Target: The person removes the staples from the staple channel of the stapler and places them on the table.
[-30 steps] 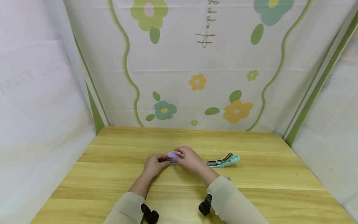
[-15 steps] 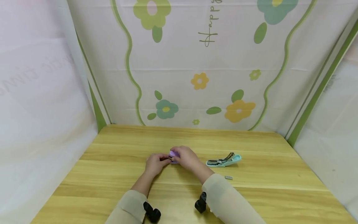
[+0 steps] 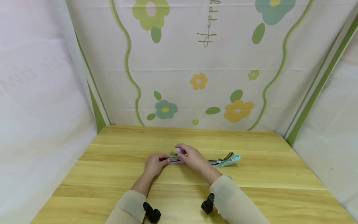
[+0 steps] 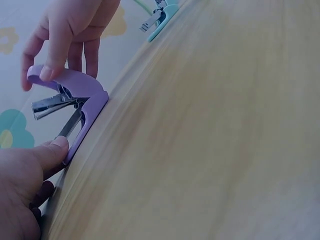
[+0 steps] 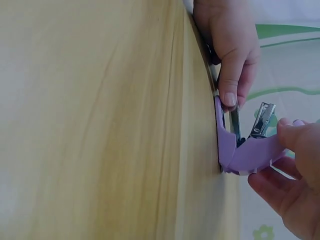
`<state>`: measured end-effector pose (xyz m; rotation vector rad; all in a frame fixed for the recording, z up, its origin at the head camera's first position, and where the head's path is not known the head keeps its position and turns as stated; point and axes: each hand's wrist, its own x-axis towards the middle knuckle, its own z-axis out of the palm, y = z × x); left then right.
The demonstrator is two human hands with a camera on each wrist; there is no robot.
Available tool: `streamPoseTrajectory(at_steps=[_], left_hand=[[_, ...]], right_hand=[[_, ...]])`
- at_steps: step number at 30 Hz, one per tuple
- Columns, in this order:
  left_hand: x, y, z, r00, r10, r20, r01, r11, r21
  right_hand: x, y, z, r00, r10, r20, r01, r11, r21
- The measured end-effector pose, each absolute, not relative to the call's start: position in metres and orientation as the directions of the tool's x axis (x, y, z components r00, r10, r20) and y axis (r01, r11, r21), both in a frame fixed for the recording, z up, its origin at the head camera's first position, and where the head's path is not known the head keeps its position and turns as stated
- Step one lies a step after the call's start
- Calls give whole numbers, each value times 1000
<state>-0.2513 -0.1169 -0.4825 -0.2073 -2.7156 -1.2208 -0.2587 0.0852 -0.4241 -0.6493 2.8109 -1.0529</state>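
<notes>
A purple stapler [image 5: 254, 154] stands on the table, its top arm swung up and back so the metal magazine and inner metal part show. At the front end of its base, my left hand [image 3: 155, 164] pinches the stapler between thumb and fingers. My right hand [image 3: 192, 158] grips the raised purple top, thumb on one side and fingers on the other, as the right wrist view shows. To the right of that hand lies a mint-green stapler [image 3: 227, 160], also opened wide, its near end partly behind the right hand.
A small grey strip of staples [image 3: 230, 177] lies on the wooden table [image 3: 112, 174], partly hidden by the right forearm. Patterned cloth walls [image 3: 173, 56] enclose the table at the back and both sides.
The purple stapler's top has swung up and back to the right with my right hand, exposing its metal insides. My left hand has stayed on the base.
</notes>
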Motion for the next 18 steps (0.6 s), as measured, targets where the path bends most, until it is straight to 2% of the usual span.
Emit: streamPoseTrajectory(at_steps=[8,18], left_hand=[[-251,-116,-482,-978,48,203,183,665,724],[-250,-114,-481,-976,51,214,191,676,711]], right_hand=[[-262,106,-424,-944,-326,47,-251,618,-745],[-264,128,-424,-964,-260,53,-200,580,-790]])
